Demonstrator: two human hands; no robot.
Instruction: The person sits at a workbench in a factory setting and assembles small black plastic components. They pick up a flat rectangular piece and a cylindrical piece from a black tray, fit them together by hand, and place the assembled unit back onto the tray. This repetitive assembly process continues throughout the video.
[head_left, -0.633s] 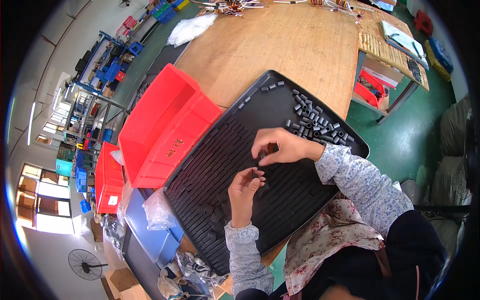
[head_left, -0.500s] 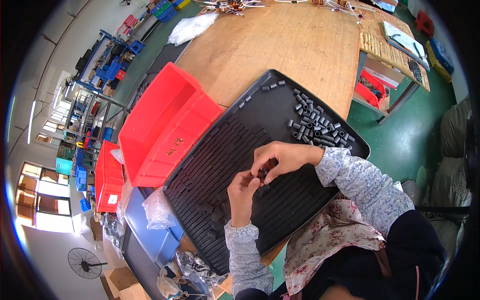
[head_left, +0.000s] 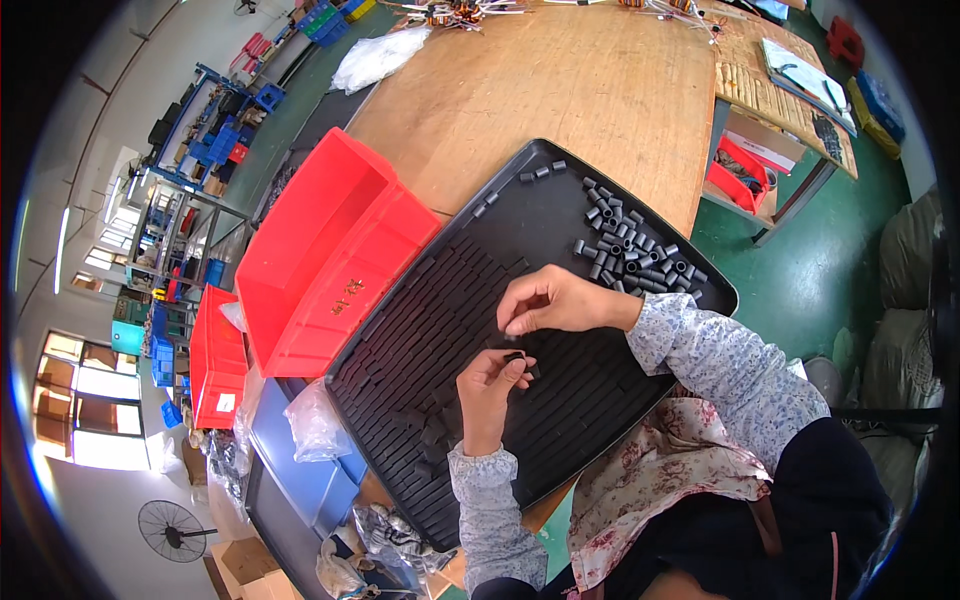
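Note:
A large black tray (head_left: 487,508) lies at an angle before me, lined with many rows of flat black pieces (head_left: 430,310). My left hand (head_left: 486,392) is over its middle, thumb and fingers pinched on a small black piece (head_left: 515,358). Just above and to the right, my right hand (head_left: 560,302) has its fingertips together, pointing down-left; a small dark bit shows under them, too blurred to name. Short black tubes (head_left: 632,250) are heaped in the tray's far right corner. Loose black pieces (head_left: 432,428) lie on the rows left of my left hand.
A red bin (head_left: 310,255) stands against the tray's left side, with another red bin (head_left: 217,360) beyond it. A clear plastic bag (head_left: 318,420) rests on a blue container (head_left: 290,460). The wooden table (head_left: 540,80) extends away, wire-wound parts (head_left: 460,12) at its far edge.
My hands, close together before, have drawn apart: the right has moved slightly up, the left slightly down. The black piece in my left fingertips now shows more plainly.

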